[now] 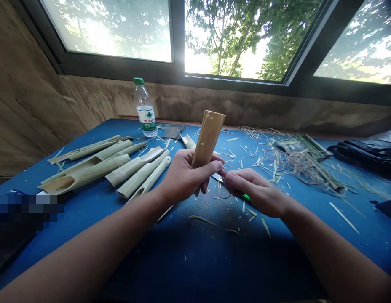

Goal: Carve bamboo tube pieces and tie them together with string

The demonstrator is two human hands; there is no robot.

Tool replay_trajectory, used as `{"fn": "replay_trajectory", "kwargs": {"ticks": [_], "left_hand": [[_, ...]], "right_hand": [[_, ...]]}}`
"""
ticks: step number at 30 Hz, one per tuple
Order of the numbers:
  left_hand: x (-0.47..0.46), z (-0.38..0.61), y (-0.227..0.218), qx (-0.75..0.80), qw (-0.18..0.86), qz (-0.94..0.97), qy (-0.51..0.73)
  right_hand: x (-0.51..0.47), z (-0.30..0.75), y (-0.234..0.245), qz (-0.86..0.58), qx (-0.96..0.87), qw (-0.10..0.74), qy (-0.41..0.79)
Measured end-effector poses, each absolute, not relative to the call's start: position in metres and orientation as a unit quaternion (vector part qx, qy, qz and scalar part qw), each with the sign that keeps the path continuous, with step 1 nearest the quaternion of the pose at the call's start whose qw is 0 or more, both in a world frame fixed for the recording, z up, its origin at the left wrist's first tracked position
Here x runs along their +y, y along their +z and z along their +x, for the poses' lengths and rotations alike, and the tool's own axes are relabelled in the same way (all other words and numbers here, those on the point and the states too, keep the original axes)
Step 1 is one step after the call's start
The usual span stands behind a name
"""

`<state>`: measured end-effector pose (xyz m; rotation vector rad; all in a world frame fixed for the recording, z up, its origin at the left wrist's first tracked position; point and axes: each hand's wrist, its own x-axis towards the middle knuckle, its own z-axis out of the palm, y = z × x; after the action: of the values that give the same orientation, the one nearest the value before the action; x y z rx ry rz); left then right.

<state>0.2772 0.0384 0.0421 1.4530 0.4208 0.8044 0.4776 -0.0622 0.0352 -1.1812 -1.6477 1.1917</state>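
Two bare hands work above a blue counter [372, 252]: the left hand [183, 176] curls its fingers [211, 166] around an upright split bamboo section [208, 139], while the right hand [255, 189] pinches a green-handled knife [246, 198] in its fingers [233, 179], the blade just beside the bamboo.

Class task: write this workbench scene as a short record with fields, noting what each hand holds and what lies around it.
left hand: the left hand grips a flat tan bamboo strip, held upright
right hand: the right hand holds a small steel knife with a green handle, its blade at the strip's lower part
nearby: split pale-green bamboo tubes
surface: a blue table strewn with thin pale bamboo shavings
behind: a clear plastic water bottle with a green cap
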Motion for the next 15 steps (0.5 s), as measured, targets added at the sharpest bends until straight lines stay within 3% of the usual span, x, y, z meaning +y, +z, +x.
{"fn": "replay_trajectory", "kwargs": {"ticks": [10,15], "left_hand": [[0.0357,0.2823,0.0379,0.202,0.786,0.523,0.258],[0.0305,0.281,0.036,0.2,0.765,0.546,0.277]], "right_hand": [[-0.0671,0.4739,0.0359,-0.453,-0.645,0.435,0.435],[-0.0671,0.47,0.0409,-0.472,-0.685,0.397,0.388]]}}
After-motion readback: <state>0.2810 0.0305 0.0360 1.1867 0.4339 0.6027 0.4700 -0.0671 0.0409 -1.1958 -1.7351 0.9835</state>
